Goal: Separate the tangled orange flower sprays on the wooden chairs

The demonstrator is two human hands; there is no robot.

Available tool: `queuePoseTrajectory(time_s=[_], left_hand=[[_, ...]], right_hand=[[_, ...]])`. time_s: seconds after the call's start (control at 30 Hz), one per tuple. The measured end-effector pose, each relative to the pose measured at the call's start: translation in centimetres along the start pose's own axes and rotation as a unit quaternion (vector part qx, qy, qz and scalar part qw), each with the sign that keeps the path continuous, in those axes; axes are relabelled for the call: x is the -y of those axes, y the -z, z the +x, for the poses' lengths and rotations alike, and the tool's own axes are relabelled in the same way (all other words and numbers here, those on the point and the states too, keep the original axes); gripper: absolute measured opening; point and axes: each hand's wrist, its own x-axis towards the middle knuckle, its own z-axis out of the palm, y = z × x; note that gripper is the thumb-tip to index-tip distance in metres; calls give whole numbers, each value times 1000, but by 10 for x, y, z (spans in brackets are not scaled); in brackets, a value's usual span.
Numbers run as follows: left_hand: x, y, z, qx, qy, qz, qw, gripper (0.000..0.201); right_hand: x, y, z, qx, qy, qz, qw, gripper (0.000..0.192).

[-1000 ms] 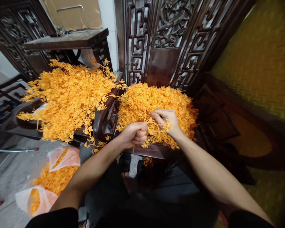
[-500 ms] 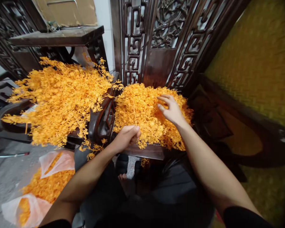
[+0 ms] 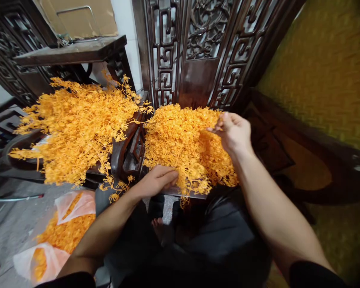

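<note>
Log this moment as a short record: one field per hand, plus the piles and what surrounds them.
left hand: left hand lies closed at the near edge of the right pile of orange plastic sprigs
right hand: right hand pinches sprigs at the pile's far right side
left pile: larger, looser left pile on the neighbouring seat
between piles: dark carved armrest
behind: carved wooden screen
floor: plastic bags with more orange pieces, lower left
</note>
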Motion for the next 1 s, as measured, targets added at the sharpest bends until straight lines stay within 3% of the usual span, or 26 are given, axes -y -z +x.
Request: queuePoseTrajectory(time_s=[0.03, 0.1, 0.2, 0.3, 0.37, 0.43, 0.5, 0.57, 0.63, 0.73, 0.77, 0.87, 1.0], left_hand=[[0, 1, -1, -7, -2, 2, 1000, 50], [2, 3, -2, -35, -12, 5, 999, 51], [6, 7, 0, -64, -32, -5, 997, 52], [9, 8, 3, -79, -31, -31, 996, 51], [10, 6, 4, -86, -21, -40, 995, 51], [9, 3, 5, -85, -14, -40, 996, 52], [7, -1, 5, -78, -14, -40, 996, 53], [4, -3, 5, -62, -14, -63, 996, 54], [2, -3, 1, -34, -9, -116, 993, 54], [-1, 2, -5, -24, -8, -195, 981, 52], [-1, 4, -6, -34, -13, -205, 978, 52], [1, 6, -6, -62, -29, -193, 979, 52], [7, 5, 0, -93, -45, -136, 985, 53]], right_hand=[[0, 7, 3, -2, -29, 13, 999, 47], [-1, 14, -1, 62, -101, 11, 993, 48], [0, 7, -20, 157, -150, 26, 976, 42], [3, -6, -38, 232, -159, 35, 959, 37], [5, -14, -43, 305, -142, -29, 941, 42], [8, -19, -45, 351, -82, -127, 924, 44], [9, -20, -41, 351, -7, -199, 915, 42], [9, -12, -30, 312, 37, -225, 922, 41], [7, 6, -14, 223, 41, -214, 950, 41], [4, 40, 7, 32, 8, -106, 994, 44], [4, 48, 8, 20, -21, -67, 997, 44], [4, 44, -7, 130, -119, -36, 984, 48], [6, -1, -45, 280, -151, -48, 947, 53]])
